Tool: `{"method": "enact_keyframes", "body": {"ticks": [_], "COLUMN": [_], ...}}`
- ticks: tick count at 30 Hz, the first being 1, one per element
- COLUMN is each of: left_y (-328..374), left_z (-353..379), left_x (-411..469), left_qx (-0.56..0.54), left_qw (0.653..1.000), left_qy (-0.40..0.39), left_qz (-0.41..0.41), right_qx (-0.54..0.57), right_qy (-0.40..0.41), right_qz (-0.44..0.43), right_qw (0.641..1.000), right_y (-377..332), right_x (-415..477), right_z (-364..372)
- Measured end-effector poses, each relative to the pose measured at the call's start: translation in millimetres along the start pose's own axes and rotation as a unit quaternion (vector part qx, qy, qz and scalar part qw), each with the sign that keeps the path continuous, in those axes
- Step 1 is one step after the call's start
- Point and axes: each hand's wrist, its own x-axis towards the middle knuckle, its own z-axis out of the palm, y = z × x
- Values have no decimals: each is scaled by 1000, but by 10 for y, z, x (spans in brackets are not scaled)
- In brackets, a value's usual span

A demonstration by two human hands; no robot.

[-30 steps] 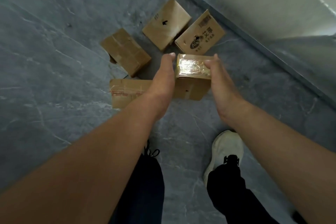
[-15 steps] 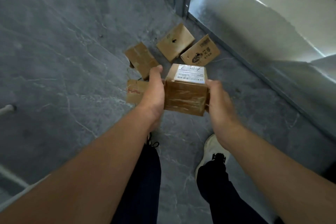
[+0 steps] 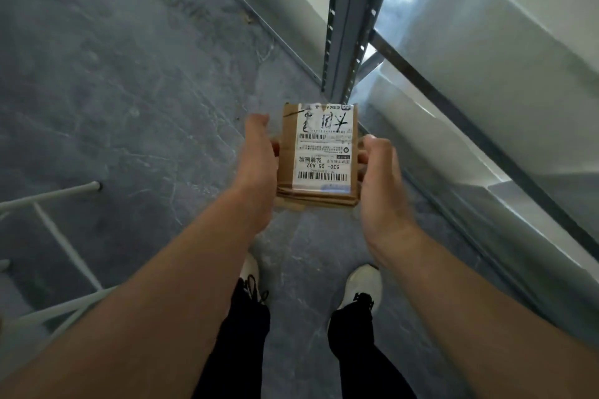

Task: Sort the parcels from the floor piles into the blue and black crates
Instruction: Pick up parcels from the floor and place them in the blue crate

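Note:
A small brown cardboard parcel (image 3: pixel 288 152) with a white shipping label on its top face is held up in front of me, above the grey floor. My left hand (image 3: pixel 257 165) grips its left side, thumb at the top edge. My right hand (image 3: pixel 381 178) grips its right side with the fingers curled round the edge. The label's print faces me upside down. No crate and no floor pile is in view.
A grey metal rack upright (image 3: pixel 350 19) stands just beyond the parcel, with pale shelving panels (image 3: pixel 486 52) running along the right. A white tubular frame (image 3: pixel 55 230) lies at the left. My white shoes (image 3: pixel 361 285) are on the dark stone floor (image 3: pixel 123 81) below.
I have lifted the parcel from the floor pile and tilted it so its labelled face points at me. The view has swung up, and the other parcels on the floor have left it.

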Motion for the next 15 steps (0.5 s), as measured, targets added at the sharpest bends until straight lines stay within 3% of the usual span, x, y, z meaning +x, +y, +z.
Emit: {"method": "enact_keyframes", "body": {"ticks": [3,9,15], "left_y": [333,1051,1947], "left_z": [-212,-753,-1455], "left_x": [-373,-1286,-2598], "left_qx": [-29,-69,-55], "left_qw": [999,992,961], "left_qy": [4,-63,-163], "left_qz": [31,79,215], "right_qx": [14,9,0], "right_qy": [0,27,46], "right_qz": [-33,-130,-225], "right_qw": [999,991,973], "right_y": [-376,-1212,-2229], "right_x": [-425,-1381,-2717], "right_z": [44,287,414]}}
